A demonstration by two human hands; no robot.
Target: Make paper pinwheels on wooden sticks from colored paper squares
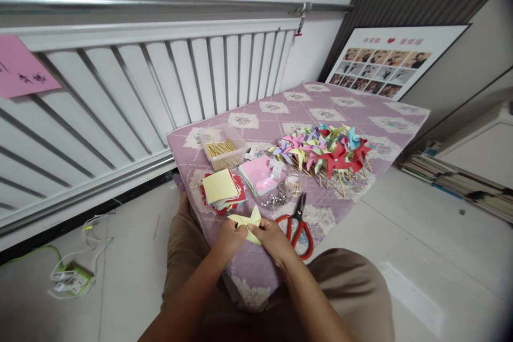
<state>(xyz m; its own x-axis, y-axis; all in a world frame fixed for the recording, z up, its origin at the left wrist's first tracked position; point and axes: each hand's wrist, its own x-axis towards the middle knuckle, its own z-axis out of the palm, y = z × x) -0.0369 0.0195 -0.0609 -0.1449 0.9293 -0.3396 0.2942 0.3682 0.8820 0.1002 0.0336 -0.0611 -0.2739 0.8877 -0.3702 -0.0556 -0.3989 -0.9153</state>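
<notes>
A pale yellow paper pinwheel (255, 217) is held between both hands over the near corner of the table. My left hand (231, 236) pinches its left side, and my right hand (272, 233) presses near its centre with closed fingers. Just right of my right hand lie scissors with red handles (297, 225). Beyond my left hand is a stack of square papers (220, 187), yellow on top. Pink paper sheets (259, 173) in clear plastic lie farther back, with small metal pieces (276, 200) in front of them.
A clear box (223, 148) holds wooden sticks. Many colourful pinwheels (323, 152) on sticks are piled to the right on the purple flowered tablecloth (288, 112). A small round tub (294, 187) stands near the scissors. Behind the table is a white radiator (208, 72).
</notes>
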